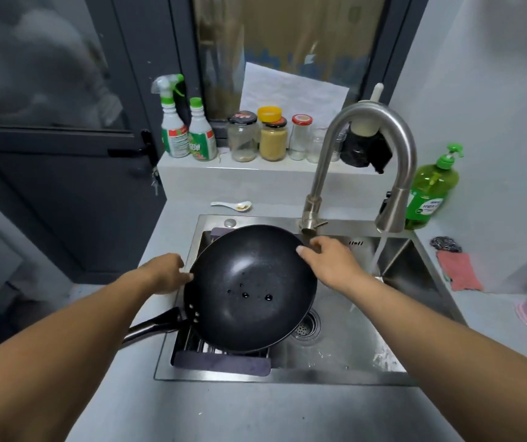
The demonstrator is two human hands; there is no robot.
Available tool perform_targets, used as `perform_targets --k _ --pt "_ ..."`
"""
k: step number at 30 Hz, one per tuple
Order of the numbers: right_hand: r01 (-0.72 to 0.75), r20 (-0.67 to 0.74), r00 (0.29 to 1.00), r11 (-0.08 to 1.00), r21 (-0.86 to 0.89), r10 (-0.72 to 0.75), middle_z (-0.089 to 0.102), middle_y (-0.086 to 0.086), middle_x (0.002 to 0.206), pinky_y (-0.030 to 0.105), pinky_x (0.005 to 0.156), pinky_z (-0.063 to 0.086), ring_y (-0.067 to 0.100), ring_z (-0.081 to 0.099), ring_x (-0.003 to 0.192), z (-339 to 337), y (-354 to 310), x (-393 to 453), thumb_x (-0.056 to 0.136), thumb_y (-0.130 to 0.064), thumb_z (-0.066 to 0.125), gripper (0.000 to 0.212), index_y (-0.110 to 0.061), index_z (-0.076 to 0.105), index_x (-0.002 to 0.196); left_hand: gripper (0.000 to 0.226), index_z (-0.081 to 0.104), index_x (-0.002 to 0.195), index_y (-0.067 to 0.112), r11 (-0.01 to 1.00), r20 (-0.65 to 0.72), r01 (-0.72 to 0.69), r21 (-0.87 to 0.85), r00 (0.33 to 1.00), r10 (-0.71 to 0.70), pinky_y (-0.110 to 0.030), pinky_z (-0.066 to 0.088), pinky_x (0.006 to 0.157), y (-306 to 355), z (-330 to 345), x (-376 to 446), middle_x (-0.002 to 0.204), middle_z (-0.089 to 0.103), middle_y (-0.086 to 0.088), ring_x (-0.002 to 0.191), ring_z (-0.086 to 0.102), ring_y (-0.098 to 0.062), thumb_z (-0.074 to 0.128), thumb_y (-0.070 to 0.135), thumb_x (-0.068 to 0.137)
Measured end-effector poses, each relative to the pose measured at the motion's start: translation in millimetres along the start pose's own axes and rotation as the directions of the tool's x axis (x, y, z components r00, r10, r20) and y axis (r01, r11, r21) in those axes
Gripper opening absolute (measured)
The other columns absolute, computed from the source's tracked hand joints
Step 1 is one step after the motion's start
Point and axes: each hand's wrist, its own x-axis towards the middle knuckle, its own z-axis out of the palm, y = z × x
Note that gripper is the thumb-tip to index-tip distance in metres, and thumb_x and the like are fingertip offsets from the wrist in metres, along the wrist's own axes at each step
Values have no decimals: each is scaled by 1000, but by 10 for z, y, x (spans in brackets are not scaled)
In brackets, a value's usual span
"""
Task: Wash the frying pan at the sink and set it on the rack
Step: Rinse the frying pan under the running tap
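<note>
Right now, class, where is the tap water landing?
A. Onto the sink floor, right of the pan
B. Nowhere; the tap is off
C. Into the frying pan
A: the stream from the faucet falls past the frying pan onto the bare sink floor at its right.

Two bare forearms reach forward from the bottom corners of the view, converging toward the middle. The left hand (166, 272) sits at the end of a nearly straight arm, back of the hand up, its fingers bent forward and downward with the fingertips out of sight. The right hand (329, 260) is turned palm down, thumb pointing left, fingers loosely extended forward. The two hands are level with each other and well apart.
</note>
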Motion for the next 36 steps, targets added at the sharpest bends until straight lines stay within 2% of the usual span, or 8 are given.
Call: perform_targets --k 5,8,11,14,19,24,33,36 --pt "-127 49 990 989 -70 131 66 9 118 41 90 53 30 63 107 313 99 -62 95 -51 53 47 -12 64 120 58 63 129 9 930 310 -65 361 949 -54 -21 45 75 -208 135 -151 127 65 -6 111 61 -20 76 43 83" --pt "-98 -68 994 965 -242 84 53 12 136 45 102 46 33 51 124 414 51 -122 97 -44 54 51 -14 54 138 37 66 90 16 881 355 -109 460 932 -70 -29 52 70 -460 295 -95 87 64 1 82 60 -19 86 36 67" --pt "39 -111 991 944 -327 -79 47 7 141 44 107 38 29 45 128 481 -57 -187 98 -38 53 48 -18 49 142 17 53 81 27 917 310 -96 387 950 -31 -28 48 68 -661 465 -134 88 64 4 82 62 -20 68 23 75" --pt "103 -81 988 945 -310 -134 46 4 142 42 109 36 27 43 130 552 -146 -207 98 -38 54 48 -21 50 142 7 51 80 32 964 215 -97 249 976 43 -30 48 74 -803 572 -142 89 65 7 86 63 -19 55 29 75" --pt "130 -27 989 947 -295 -144 48 4 140 41 108 37 26 43 129 611 -262 -198 97 -35 55 46 -21 51 140 19 47 82 30 940 -36 -113 323 991 131 -30 39 63 -769 402 -190 81 58 10 77 56 -20 53 48 85" --pt "171 11 985 943 -284 -175 48 5 139 41 107 40 26 45 127 661 -377 -219 98 -33 54 42 -20 54 137 26 46 71 26 928 -225 -79 365 959 171 -31 39 58 -581 249 -311 67 54 7 67 56 -24 49 47 87" --pt "278 -1 959 946 -167 -282 58 6 131 39 108 41 26 50 125 716 -527 -489 96 -33 56 37 -21 62 130 23 43 73 28 861 -283 -121 495 914 291 -32 40 57 -197 74 -515 70 57 8 64 51 -20 47 43 90" --pt "304 -1 952 945 -123 -307 60 8 126 40 104 44 27 54 118 680 -542 -596 96 -31 55 34 -19 64 127 9 50 85 31 822 -255 -163 546 902 348 -31 40 61 134 60 -629 91 70 6 80 64 -22 48 38 90"
